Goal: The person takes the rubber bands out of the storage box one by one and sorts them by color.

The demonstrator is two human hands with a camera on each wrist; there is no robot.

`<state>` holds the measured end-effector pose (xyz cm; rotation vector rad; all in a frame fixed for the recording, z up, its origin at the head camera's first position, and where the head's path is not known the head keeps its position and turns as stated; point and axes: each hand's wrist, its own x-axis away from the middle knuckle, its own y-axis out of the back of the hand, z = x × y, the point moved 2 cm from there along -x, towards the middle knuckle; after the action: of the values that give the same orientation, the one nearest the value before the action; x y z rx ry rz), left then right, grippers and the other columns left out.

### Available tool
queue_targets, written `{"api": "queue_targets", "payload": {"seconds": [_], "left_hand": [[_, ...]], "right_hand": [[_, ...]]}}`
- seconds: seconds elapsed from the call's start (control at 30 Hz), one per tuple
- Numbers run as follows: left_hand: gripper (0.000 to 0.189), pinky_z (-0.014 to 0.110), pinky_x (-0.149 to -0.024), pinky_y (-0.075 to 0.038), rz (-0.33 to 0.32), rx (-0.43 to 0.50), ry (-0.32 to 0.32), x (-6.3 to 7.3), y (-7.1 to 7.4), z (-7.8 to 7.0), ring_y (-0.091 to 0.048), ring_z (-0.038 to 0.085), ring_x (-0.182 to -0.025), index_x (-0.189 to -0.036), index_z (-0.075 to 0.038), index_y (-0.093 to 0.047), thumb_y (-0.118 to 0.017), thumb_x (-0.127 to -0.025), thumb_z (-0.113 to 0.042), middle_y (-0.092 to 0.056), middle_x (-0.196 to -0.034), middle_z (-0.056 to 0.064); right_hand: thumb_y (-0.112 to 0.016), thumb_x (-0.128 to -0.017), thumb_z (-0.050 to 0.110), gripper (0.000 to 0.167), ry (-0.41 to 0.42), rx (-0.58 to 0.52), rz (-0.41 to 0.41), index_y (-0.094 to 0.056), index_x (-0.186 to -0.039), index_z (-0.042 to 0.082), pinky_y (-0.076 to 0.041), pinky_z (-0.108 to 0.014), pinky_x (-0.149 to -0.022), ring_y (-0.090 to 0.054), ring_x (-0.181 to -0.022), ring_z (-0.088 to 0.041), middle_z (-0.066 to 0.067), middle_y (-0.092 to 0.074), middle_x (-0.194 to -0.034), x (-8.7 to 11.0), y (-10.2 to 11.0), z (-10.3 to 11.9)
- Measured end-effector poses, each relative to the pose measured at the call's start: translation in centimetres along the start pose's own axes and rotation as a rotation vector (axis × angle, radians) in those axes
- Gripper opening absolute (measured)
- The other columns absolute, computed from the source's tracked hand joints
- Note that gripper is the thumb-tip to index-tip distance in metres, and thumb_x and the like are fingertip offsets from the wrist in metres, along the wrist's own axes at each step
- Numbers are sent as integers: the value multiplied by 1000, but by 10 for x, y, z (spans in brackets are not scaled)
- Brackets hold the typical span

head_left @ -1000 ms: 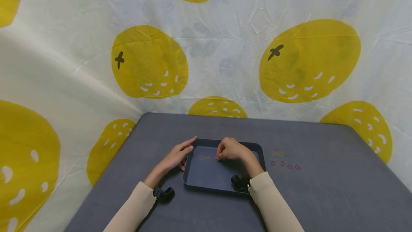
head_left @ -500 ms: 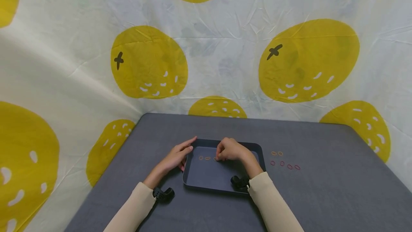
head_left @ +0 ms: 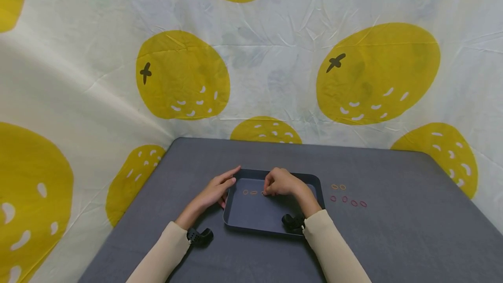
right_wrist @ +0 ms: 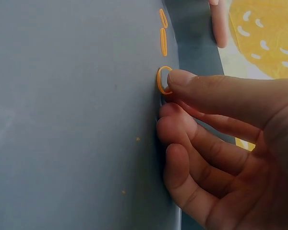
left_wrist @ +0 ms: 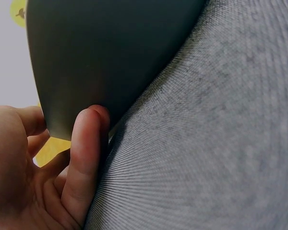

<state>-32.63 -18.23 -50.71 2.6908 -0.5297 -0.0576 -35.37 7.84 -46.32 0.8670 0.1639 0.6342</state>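
Observation:
The right hand [head_left: 284, 182] pinches an orange rubber band [right_wrist: 161, 80] between thumb and fingertips, low over the floor of a dark grey tray [head_left: 255, 213]. In the right wrist view this loop stands partly open beside the thumb, and its far side is hidden. Two other orange rubber bands, a round one [head_left: 245, 192] and a narrower one [head_left: 253, 192], lie in a row to its left in the tray. At the tray's left side, the left hand [head_left: 214, 191] grips the wall, its thumb at the rim and other fingers against the outside [left_wrist: 86, 143].
To the right of the tray, on the grey table [head_left: 412, 230], lie two orange rubber bands [head_left: 342, 187] and a row of several red ones [head_left: 354, 203]. Behind the table hangs a white cloth [head_left: 271, 77] printed with yellow fruit.
The right fingertips have shifted very slightly left with the pinched rubber band. The left hand and the tray stay in place.

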Motion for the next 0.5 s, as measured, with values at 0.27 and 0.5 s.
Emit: {"api": "queue_targets", "payload": {"seconds": [0.27,0.5], "left_hand": [[53,38,-48,-59,8,-15,-12,-2,1,0,-59,17,-48,-162,-34,-35,-46,-111,-41,-61,-116,19],[52,41,-48,-59,-7,-24,-11,-2,1,1,-59,17,-47,-162,-35,-36,-46,-111,-40,-61,-106,16]], "right_hand": [[-77,-92,11,13,-6,-4,-2,-78,-79,10,-51,-25,-58,-62,-62,-11,-1,-73,-74,-2,0,-2],[-74,-93,7,14,-10,-9,-4,-77,-79,10,-51,-26,-58,-63,-62,-12,1,-73,-75,-1,1,1]]}}
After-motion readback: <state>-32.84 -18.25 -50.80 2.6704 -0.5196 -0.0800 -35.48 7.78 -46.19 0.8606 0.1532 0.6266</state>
